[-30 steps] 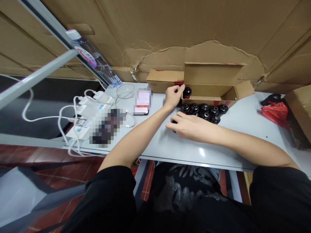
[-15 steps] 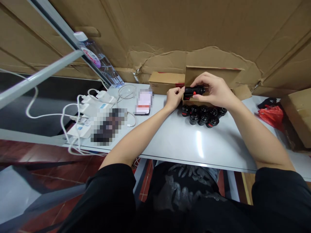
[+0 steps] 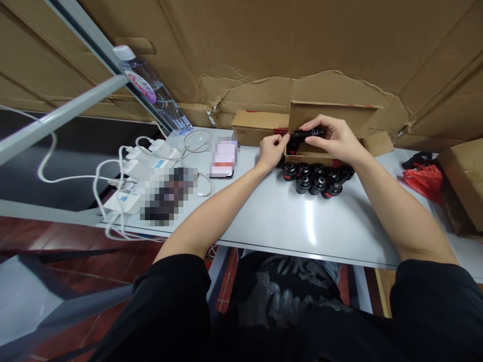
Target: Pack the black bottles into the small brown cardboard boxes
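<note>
My right hand (image 3: 337, 138) pinches a black flashlight-like cylinder (image 3: 306, 134) between thumb and fingers, lying sideways over the opening of a small cardboard box (image 3: 320, 160). The box's lid stands raised at the back. My left hand (image 3: 272, 151) is closed, its thumb and finger at the box's left edge near the cylinder's left end. Another black piece (image 3: 292, 148) with a red mark shows inside the box, at its left end. Several similar black cylinders (image 3: 317, 185) stand in rows on the table just in front of the box. My right fingers partly cover the box's interior.
Beside the box is a closed carton (image 3: 260, 122). To the left lie a phone (image 3: 223, 160), a blurred dark device (image 3: 168, 196), a power strip (image 3: 151, 163) with white cables and a water bottle (image 3: 154, 93). A red plastic bag (image 3: 423, 180) and larger carton (image 3: 462, 183) are right.
My right hand has lowered the black cylinder slightly towards the inside of the box, and its red button no longer shows. My left hand has stayed at the box's left edge.
</note>
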The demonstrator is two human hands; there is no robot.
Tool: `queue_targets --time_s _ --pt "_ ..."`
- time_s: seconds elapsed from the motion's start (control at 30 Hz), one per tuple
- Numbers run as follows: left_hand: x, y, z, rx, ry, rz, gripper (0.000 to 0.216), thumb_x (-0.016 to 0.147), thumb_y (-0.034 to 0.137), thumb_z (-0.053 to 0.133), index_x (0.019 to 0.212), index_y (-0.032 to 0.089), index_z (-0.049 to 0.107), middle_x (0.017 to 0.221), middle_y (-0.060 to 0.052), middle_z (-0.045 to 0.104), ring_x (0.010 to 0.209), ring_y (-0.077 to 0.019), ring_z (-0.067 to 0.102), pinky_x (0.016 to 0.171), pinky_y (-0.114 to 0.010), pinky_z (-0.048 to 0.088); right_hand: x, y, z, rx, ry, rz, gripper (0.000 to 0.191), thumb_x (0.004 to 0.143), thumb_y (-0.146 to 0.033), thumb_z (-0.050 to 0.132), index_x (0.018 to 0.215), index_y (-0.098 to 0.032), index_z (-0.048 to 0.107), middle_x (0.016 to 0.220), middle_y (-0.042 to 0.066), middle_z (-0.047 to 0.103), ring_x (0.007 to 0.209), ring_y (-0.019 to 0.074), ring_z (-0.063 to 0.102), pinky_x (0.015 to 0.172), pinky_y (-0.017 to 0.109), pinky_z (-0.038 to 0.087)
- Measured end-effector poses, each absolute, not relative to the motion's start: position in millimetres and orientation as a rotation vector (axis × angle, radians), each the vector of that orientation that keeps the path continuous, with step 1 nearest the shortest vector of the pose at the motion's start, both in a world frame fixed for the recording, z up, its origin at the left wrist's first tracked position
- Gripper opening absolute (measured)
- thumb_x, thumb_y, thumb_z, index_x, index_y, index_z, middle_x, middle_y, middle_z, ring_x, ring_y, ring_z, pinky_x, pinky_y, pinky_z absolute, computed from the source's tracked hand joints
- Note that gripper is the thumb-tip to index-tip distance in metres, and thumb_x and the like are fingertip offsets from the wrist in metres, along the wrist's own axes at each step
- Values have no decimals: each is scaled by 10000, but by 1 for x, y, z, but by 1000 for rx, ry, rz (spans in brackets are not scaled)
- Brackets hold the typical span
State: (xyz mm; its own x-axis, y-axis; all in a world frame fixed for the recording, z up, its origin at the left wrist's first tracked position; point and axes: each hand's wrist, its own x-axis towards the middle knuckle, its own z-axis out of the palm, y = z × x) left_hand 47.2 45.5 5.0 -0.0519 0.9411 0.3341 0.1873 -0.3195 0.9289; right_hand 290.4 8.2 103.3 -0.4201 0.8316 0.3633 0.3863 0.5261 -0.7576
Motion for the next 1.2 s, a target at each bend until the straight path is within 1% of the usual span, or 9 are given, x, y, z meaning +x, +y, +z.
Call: queue_targets --time_s 0.1,0.27,0.4,0.57,0.67,0.77,0.9,1.07,1.2 --pt "43 38 11 1608 1289 1473 768 1115 665 902 635 268 454 638 43 461 710 -171 410 771 -374 347 290 12 98 -1020 -2012 743 601 938 -704 976 1328 -257 881 1344 145 909 1237 398 842 1123 586 726" --pt "31 22 23 1781 1326 1639 477 1112 711 881 957 282 741 861 -25 703 847 -244 654 876 -381 486 290 16 92 -993 -2019 768 665 865 -703 1036 1320 -243 884 1286 139 886 1162 384 831 1031 560 730" --pt "26 27 17 2087 1137 1604 631 1157 880 690 1144 265 833 1050 -93 780 954 -283 740 951 -423 577 290 22 88 -936 -1987 788 617 829 -659 1070 1255 -260 870 1212 110 864 1144 367 812 1043 536 709" --pt "21 46 3 2346 1067 1577 784 1190 995 542 1329 278 829 1074 -81 793 992 -299 759 962 -472 623 290 33 78 -810 -1894 902 594 687 -491 1209 1120 -282 859 1072 44 821 963 288 738 863 424 651" --pt "21 57 1 2416 1042 1576 773 1235 975 490 1289 280 825 1056 -80 804 989 -300 771 967 -503 624 288 32 76 -794 -1921 959 572 677 -421 1226 1112 -284 881 1036 15 825 896 245 693 792 378 576" --pt "24 66 -3 2409 896 1728 749 1259 947 493 1160 284 828 949 -45 769 872 -255 725 914 -505 581 287 28 78 -774 -1954 965 449 829 -392 1140 1196 -260 918 1036 5 836 877 204 660 785 358 511" --pt "30 70 -7 2378 814 1808 773 1253 970 475 1163 292 834 927 -38 749 829 -237 691 830 -490 528 288 28 80 -757 -1938 993 333 963 -404 1024 1209 -233 881 1071 19 846 913 206 748 840 367 567" --pt "28 64 -5 2375 905 1638 805 1220 1011 473 1190 276 799 1008 -81 770 899 -287 726 852 -488 578 290 35 78 -756 -1915 895 433 862 -451 1150 1147 -276 875 1162 49 848 1048 280 779 968 430 695" --pt "25 62 -2 2375 891 1565 809 1222 1010 457 1188 275 794 1003 -80 756 888 -285 736 845 -471 596 291 39 74 -776 -1945 876 508 804 -462 1185 1159 -283 870 1128 42 834 995 281 764 952 452 730"
